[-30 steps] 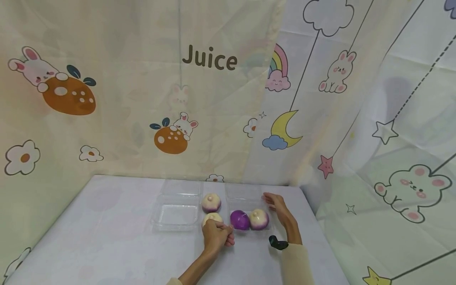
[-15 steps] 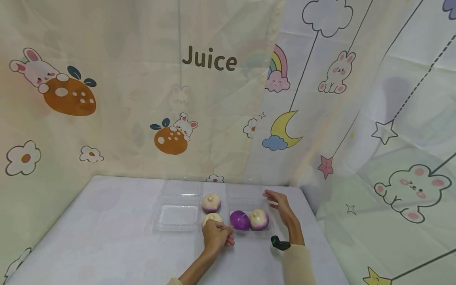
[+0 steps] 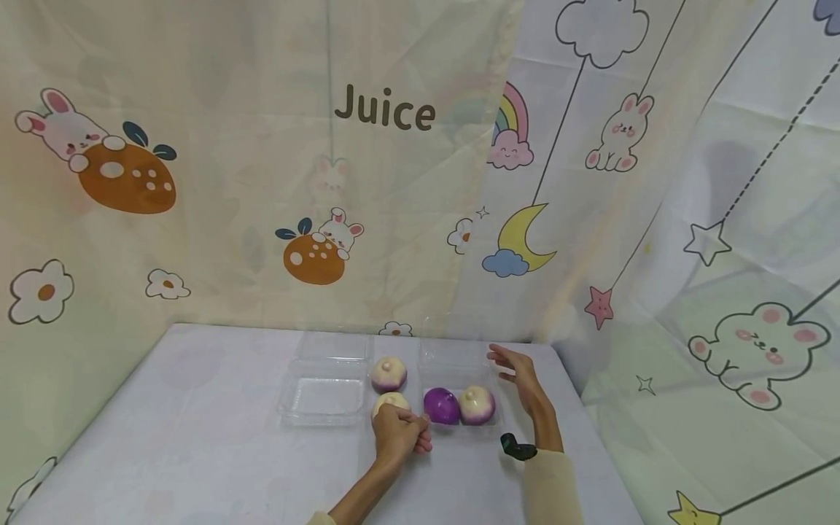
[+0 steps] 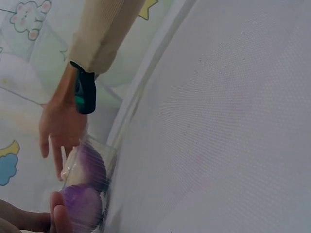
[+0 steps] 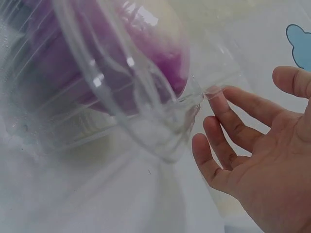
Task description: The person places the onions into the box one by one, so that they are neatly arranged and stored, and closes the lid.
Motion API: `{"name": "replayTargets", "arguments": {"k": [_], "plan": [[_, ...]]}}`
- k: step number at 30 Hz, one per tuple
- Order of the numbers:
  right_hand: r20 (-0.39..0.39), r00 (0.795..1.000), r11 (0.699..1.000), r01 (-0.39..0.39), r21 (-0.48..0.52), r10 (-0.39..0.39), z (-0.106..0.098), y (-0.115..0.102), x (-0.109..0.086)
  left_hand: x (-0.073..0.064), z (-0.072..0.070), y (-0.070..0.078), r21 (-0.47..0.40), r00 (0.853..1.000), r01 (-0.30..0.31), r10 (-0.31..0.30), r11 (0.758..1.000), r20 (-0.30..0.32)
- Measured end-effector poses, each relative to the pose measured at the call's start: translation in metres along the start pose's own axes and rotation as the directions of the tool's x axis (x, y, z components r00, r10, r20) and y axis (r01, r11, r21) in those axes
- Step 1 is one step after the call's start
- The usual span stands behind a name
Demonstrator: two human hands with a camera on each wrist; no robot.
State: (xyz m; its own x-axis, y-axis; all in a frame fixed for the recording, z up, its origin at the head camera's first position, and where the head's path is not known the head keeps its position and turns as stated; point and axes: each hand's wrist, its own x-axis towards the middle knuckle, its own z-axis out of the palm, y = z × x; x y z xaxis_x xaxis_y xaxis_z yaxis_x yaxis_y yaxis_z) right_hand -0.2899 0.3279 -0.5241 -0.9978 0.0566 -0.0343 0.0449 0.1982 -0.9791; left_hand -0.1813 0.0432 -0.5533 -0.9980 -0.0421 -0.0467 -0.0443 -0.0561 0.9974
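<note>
A clear plastic clamshell container (image 3: 488,424) on the right holds a glossy purple round vegetable (image 3: 442,406) and a white-and-purple one with a nub (image 3: 477,405); they look like onions or turnips. At its near left corner my left hand (image 3: 397,437) pinches the edge, thumb and fingers close together. Beside the far right side, my right hand (image 3: 521,379) has its fingers extended; in the right wrist view its fingertips touch the clear plastic near the hinge. The raised lid (image 3: 456,355) stands behind the vegetables. My left hand partly hides another pale vegetable (image 3: 391,400).
Left of the hands sits a second clear clamshell (image 3: 328,397), lid laid back. Between the two containers is another white-and-purple vegetable (image 3: 389,374). A patterned curtain (image 3: 230,219) hangs right behind the white table (image 3: 197,437). A dark device (image 3: 518,447) is strapped on the right wrist.
My right hand has moved slightly right and away from me, and the right container's lid has tilted up a little. My left hand stays in place.
</note>
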Motion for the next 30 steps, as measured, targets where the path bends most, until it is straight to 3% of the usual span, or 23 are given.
{"name": "replayTargets", "arguments": {"k": [12,21,30], "plan": [[-0.045,0.995,0.995,0.083,-0.049,-0.085,-0.0079,-0.0015,-0.0005,0.0014,0.0004,0.0010,0.002,1.000,0.008,-0.008,1.000,-0.010],[-0.107,0.992,0.997,0.071,0.026,-0.067,-0.0079,-0.0041,0.0006,0.0026,0.0000,-0.0003,0.010,1.000,0.002,-0.002,1.000,-0.001],[-0.130,0.988,0.996,0.090,-0.001,-0.090,-0.0084,-0.0068,-0.0019,0.0030,0.0001,0.0009,0.008,1.000,-0.001,0.001,1.000,-0.004]]}}
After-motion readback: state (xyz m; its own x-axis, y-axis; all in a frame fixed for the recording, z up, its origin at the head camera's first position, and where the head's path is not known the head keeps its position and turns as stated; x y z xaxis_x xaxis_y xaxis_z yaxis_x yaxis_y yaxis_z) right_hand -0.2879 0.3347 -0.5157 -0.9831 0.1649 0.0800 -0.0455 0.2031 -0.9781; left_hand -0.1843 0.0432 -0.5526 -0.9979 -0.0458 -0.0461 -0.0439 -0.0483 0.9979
